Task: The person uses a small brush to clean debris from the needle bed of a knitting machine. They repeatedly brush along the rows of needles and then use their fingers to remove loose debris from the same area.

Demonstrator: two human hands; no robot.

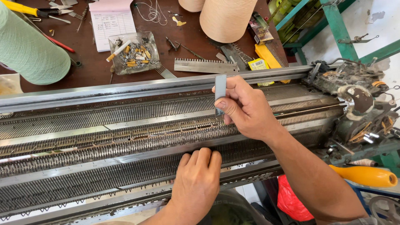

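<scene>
My right hand (246, 110) pinches one flat grey metal strip (220, 92), perhaps a needle pusher, upright over the knitting machine's needle bed (104, 137). My left hand (196, 181), fingers together, presses the front bed. Two yarn cones (29, 50) stand behind.

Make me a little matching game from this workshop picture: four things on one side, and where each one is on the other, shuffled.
Things:
1. small grey metal strip
2. left hand
3. glass ashtray
4. pale green yarn cone

Places:
a. far left of the brown table
b. pinched upright in the right hand
c. resting on the front needle bed
d. beside the lined paper pad

Pairs: 1-b, 2-c, 3-d, 4-a
</scene>
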